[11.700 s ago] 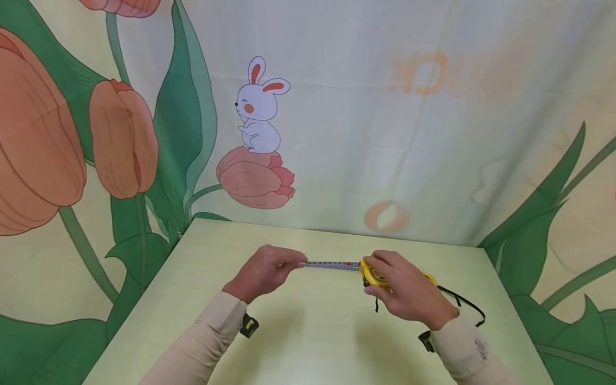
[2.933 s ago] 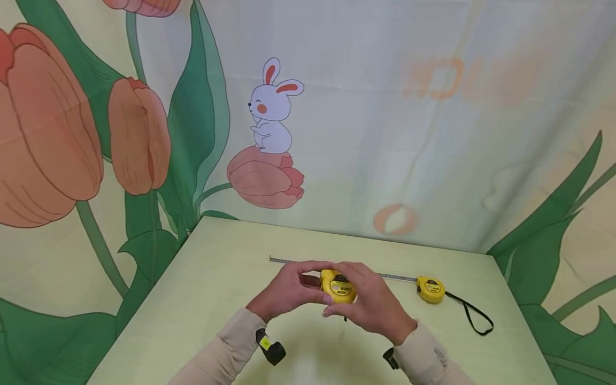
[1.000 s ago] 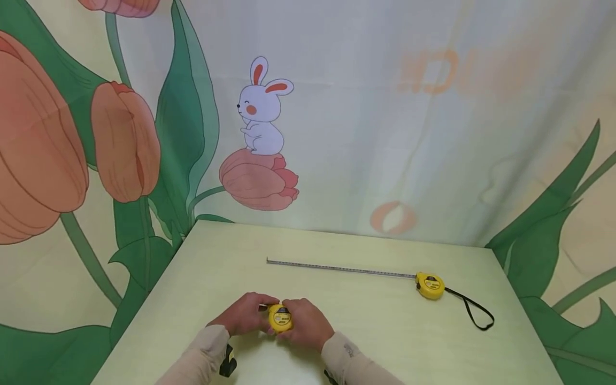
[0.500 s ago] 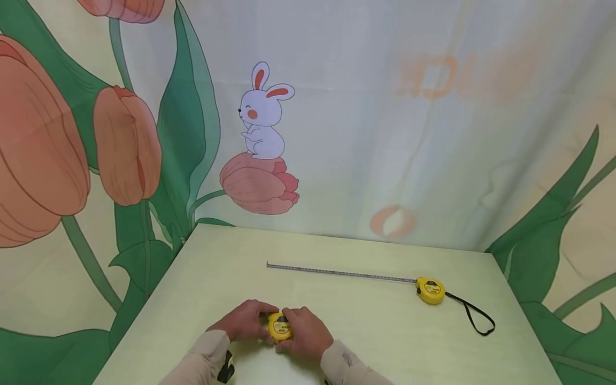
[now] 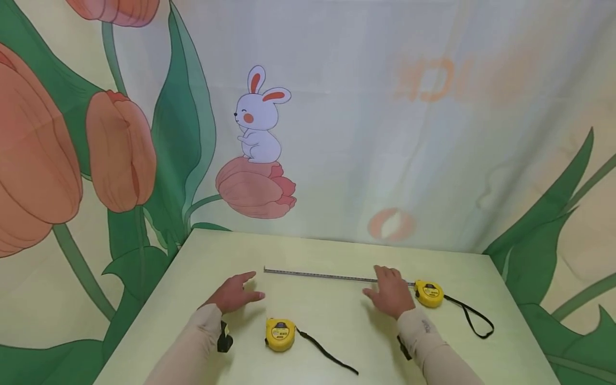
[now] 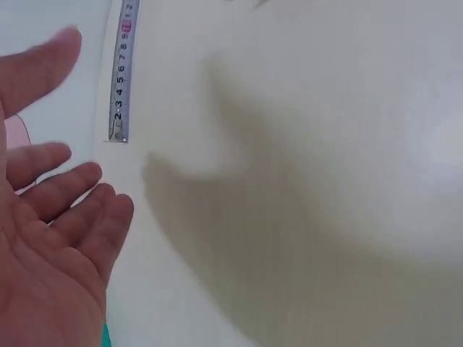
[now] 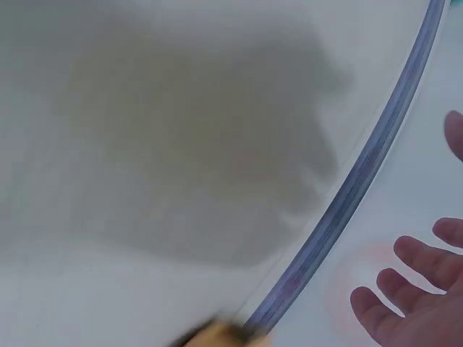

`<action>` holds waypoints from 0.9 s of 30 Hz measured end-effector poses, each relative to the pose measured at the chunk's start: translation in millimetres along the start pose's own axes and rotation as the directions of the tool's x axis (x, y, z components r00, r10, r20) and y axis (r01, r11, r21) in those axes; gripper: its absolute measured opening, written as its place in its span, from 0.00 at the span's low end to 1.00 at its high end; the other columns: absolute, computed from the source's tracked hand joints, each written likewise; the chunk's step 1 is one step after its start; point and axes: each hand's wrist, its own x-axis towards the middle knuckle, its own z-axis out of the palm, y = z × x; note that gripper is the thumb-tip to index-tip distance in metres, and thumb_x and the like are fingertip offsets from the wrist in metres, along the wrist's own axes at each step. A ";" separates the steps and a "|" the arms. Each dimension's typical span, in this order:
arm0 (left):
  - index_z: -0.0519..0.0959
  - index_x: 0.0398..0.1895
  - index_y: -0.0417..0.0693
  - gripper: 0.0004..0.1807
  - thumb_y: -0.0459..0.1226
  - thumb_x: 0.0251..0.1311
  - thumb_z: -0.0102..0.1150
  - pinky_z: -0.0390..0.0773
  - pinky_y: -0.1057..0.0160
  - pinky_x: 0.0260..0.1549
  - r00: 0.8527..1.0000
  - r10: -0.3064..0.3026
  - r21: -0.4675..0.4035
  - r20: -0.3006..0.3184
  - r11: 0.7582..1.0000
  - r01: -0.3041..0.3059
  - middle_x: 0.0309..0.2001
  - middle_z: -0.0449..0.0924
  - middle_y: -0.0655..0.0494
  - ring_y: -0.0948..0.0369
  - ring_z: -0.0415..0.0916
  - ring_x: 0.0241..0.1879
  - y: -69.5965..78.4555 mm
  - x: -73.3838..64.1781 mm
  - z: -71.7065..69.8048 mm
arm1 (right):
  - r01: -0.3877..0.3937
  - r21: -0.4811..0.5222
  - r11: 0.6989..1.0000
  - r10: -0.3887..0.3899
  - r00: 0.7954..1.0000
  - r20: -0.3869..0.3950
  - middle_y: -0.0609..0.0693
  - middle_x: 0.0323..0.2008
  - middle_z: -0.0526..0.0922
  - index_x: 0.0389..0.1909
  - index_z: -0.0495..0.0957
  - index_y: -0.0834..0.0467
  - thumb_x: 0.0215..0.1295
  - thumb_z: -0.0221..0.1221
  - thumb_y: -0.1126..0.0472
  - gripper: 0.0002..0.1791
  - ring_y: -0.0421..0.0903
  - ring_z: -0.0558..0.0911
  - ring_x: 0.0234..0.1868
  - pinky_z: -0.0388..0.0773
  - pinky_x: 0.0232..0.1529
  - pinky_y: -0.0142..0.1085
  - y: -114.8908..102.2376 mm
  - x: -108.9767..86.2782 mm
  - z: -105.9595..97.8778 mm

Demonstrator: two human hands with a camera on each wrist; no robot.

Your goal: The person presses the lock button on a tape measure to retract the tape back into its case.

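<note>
Near the front of the table lies a yellow tape measure with its black strap stretched out to the right. Farther back a second yellow tape measure has its metal blade pulled out leftward along the table. My left hand, fingers spread and holding nothing, hovers just left of the blade's hooked end; the left wrist view shows that blade end with its numbers beside the fingers. My right hand is over the blade near the second case, covering a short stretch of it. Its fingers are extended and hold nothing.
The pale table ends at a curtain printed with tulips and a rabbit. A looped black strap trails from the rear tape measure toward the table's right side. Dark wrist cameras sit under both cuffs.
Both hands have let go of the front tape measure, which stays on the table with its strap now visible. The left hand moved slightly farther back; the right moved back and to the right.
</note>
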 end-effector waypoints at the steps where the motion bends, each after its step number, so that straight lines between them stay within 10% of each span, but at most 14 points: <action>1: 0.62 0.74 0.45 0.43 0.54 0.59 0.65 0.66 0.38 0.67 1.000 -0.003 -0.002 0.002 1.000 0.003 0.71 0.65 0.39 0.39 0.64 0.70 0.9 3.4 -1.0 | -0.022 -0.023 0.999 0.022 1.000 -0.002 0.65 0.64 0.72 0.69 0.63 0.65 0.65 0.61 0.45 0.40 0.66 0.70 0.66 0.72 0.61 0.61 14.5 1.8 -2.4; 11: 0.53 0.76 0.37 0.46 0.46 0.60 0.64 0.59 0.40 0.72 0.999 -0.041 0.021 0.017 0.999 0.041 0.74 0.58 0.35 0.38 0.56 0.74 10.2 33.0 10.7 | -0.228 -0.095 0.969 0.237 0.967 0.097 0.68 0.63 0.71 0.68 0.62 0.65 0.59 0.63 0.56 0.38 0.72 0.69 0.61 0.74 0.53 0.67 102.2 -10.7 -17.1; 27: 0.58 0.74 0.35 0.40 0.42 0.62 0.61 0.62 0.40 0.70 0.997 -0.013 -0.080 -0.071 0.997 0.007 0.72 0.64 0.37 0.39 0.60 0.72 8.6 47.5 15.4 | -0.189 0.049 0.981 0.182 0.976 0.122 0.70 0.58 0.75 0.65 0.70 0.66 0.58 0.67 0.59 0.34 0.65 0.78 0.52 0.76 0.56 0.61 114.5 -16.1 -32.3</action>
